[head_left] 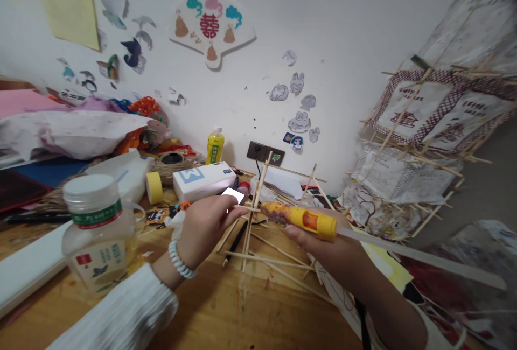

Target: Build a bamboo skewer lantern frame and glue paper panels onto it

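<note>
A white sleeve (125, 309) leads to the left hand (205, 226), its grip pinching a wooden stick (255, 209) above the counter (210, 309), seemingly steadying it before the yellow glue gun (297, 218) that the right hand's (337, 247) grip encircles.

Spreads out as a scuffed wooden tabletop (197, 320); bears a white-lidded plastic jar (95, 253) at left, a yellow tape roll (150, 188) near a white box (204, 180), a dark pencil (235, 243) and thin wooden sticks (247, 239).

stained yellow glue gun (297, 218) with a translucent glue stick (420, 258) behind, close by crossed pale wooden sticks (263, 176)
</note>
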Motion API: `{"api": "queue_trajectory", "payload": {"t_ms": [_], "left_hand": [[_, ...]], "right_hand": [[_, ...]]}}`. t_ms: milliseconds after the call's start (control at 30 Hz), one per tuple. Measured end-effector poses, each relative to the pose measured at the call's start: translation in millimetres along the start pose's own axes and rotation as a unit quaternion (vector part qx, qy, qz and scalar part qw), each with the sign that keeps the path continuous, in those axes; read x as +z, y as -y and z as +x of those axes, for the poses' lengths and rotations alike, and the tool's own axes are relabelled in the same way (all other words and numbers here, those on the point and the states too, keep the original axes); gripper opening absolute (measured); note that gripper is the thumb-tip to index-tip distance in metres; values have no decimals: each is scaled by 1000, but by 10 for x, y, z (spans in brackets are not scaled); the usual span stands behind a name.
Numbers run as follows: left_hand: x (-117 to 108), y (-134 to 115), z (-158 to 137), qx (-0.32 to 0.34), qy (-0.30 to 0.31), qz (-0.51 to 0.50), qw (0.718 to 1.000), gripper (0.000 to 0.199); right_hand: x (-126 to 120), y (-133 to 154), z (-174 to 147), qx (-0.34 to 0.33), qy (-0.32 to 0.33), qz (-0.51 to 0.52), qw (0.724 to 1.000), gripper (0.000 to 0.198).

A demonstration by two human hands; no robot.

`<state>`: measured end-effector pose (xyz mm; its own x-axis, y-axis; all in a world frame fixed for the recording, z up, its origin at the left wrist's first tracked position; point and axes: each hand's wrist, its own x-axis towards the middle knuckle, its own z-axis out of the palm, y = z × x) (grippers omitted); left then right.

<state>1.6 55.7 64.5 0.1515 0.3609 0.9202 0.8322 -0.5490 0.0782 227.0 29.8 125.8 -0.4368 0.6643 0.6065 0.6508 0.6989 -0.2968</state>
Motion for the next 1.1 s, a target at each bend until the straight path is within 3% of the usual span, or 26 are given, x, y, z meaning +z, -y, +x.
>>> {"api": "queue_trajectory", "payload": {"t_ms": [200, 567, 833, 1100], "left_hand": [[-4, -14, 6, 13, -14, 8, 1000, 39], [-2, -3, -3, 2, -14, -7, 1000, 38], [2, -1, 1, 5, -20, -6, 1000, 37], [15, 2, 7, -22, 4, -2, 1000, 40]], "right_hand": [[-60, 49, 40, 78, 34, 50, 995, 26], [-11, 25, 59, 93, -7, 83, 992, 22], [-21, 59, 102, 126, 24, 86, 988, 24], [8, -16, 62, 133, -12, 147, 980, 25]]}}
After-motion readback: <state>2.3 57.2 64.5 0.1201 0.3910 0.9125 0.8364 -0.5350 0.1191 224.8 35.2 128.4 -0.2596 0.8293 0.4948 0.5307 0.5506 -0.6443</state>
